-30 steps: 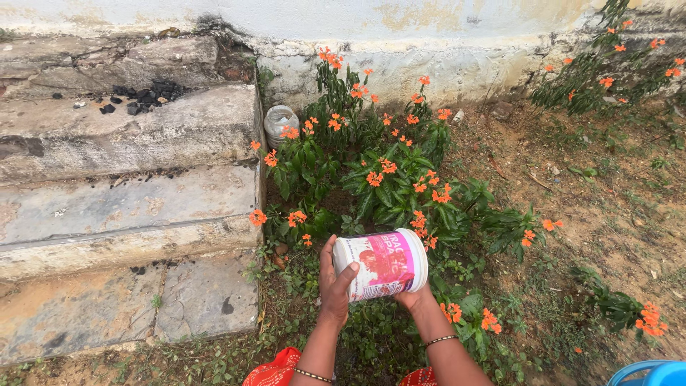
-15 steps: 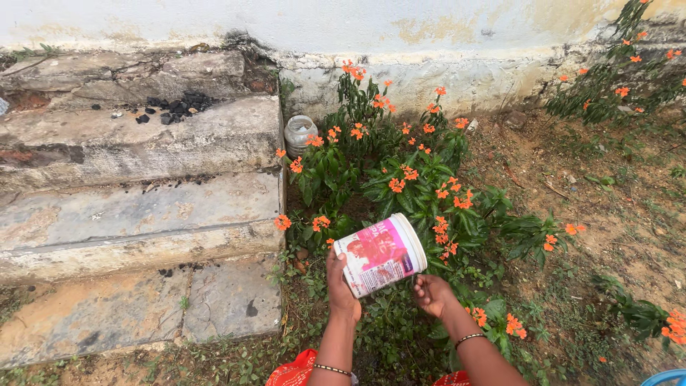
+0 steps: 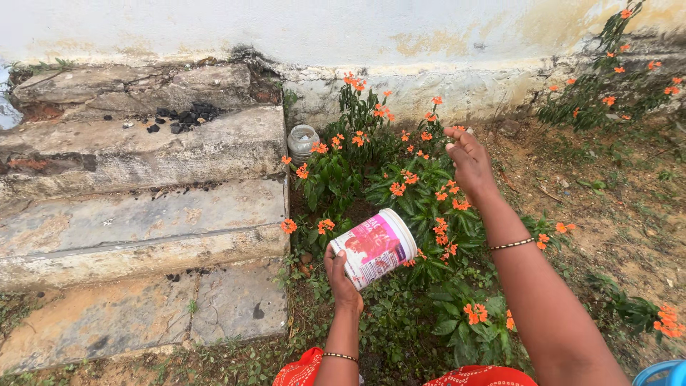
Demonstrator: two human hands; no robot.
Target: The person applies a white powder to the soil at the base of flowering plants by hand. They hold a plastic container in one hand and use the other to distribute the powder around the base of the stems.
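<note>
Nearest: red-orange cloth (image 3: 307, 368) at bottom edge, blue plastic rim (image 3: 661, 373) in bottom right corner. Both forearms come up from the bottom, thin bangle on each wrist.

Left hand (image 3: 341, 275) holds a white plastic tub (image 3: 374, 247) with a pink label, tipped on its side, open end pointing up-right over the low leaves. Fingers wrap the base end from below and behind; grip closed on the tub. Contents not visible, so weight is a guess: probably light, thin rigid plastic, smooth label, could slip if wet. One hand around the base seems enough; a safer hold would be around the middle of the wall, not the rim.

Right hand (image 3: 468, 159) is raised well apart from the tub, over the orange-flowered plants (image 3: 404, 182), fingers loosely curled, tips pinched together toward a flower head. Cannot tell if anything is between the fingertips. Flowers are soft and easily crushed.

Left of the plants: worn stone steps (image 3: 143, 207), cracked, with dark charcoal bits (image 3: 179, 118) on an upper step. A glass jar (image 3: 302, 141) stands on the ground just beside the step edge, behind the leaves. Right: bare soil, sparse weeds, another orange-flowered bush (image 3: 614, 78). Farthest: stained whitewashed wall (image 3: 286, 28).
</note>
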